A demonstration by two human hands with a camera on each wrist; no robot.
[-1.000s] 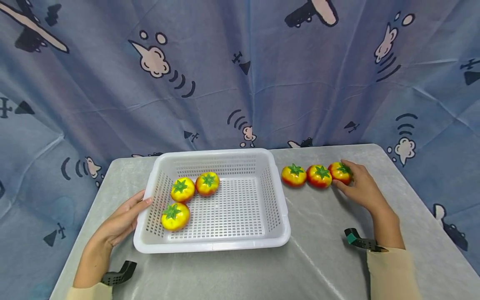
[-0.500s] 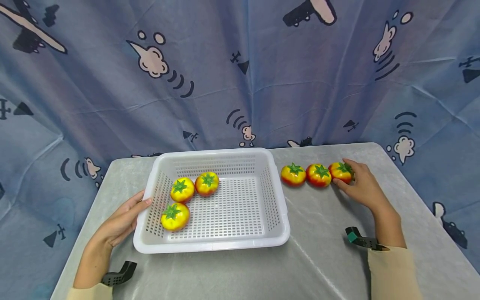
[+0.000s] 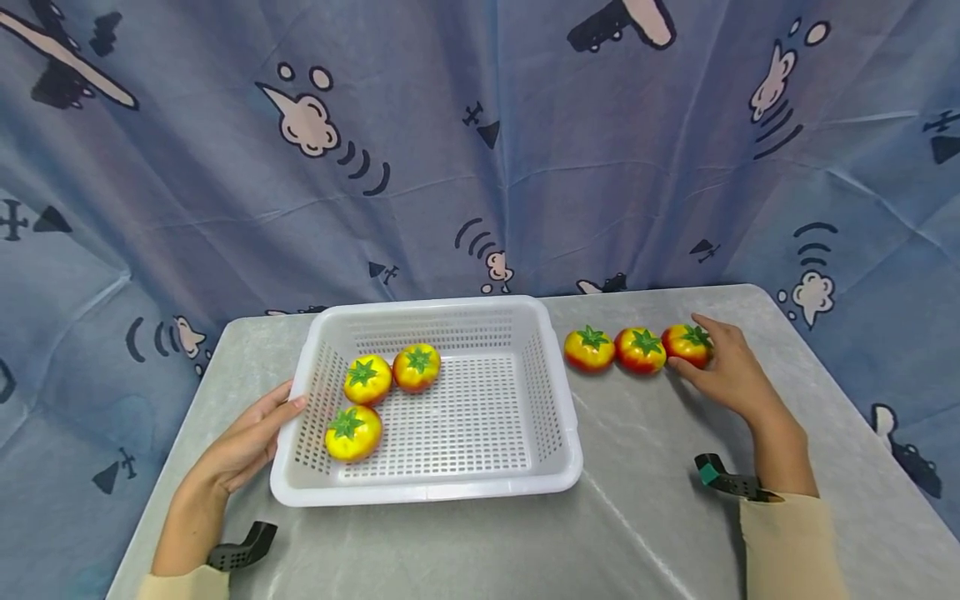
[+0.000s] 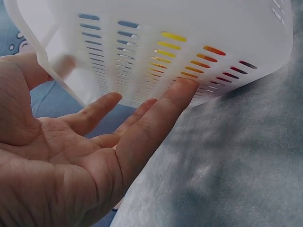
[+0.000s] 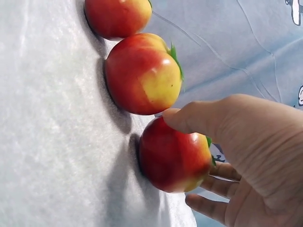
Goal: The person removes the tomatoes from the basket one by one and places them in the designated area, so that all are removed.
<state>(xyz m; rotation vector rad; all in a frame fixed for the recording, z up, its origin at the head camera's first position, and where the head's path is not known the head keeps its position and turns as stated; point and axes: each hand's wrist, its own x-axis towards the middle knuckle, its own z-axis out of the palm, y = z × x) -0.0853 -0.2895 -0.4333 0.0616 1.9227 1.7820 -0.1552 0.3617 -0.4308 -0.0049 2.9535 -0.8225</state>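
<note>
My left hand [image 3: 243,442] holds the white plastic basket [image 3: 427,492] at its left side, thumb over the rim, fingers along the outer wall. In the left wrist view its fingertips [image 4: 182,92] lie against the slotted wall. Three yellow-red tomatoes with green tops sit in the basket: a front one [image 3: 352,435], a middle one [image 3: 367,381] and a back one [image 3: 417,368]. My right hand [image 3: 731,371] is spread loosely around the rightmost tomato [image 5: 173,156] of a row on the table, thumb at its left side, the other fingers behind it.
Left of that tomato, two more tomatoes, a near one [image 3: 640,351] and a farther one [image 3: 589,350], stand in line beside the basket's right wall. The grey table [image 3: 525,550] ends at a blue patterned curtain [image 3: 420,208].
The right hand has shifted slightly right, so more of the rightmost tomato and its green top shows. That tomato sits a touch farther right. Left hand and basket are unchanged.
</note>
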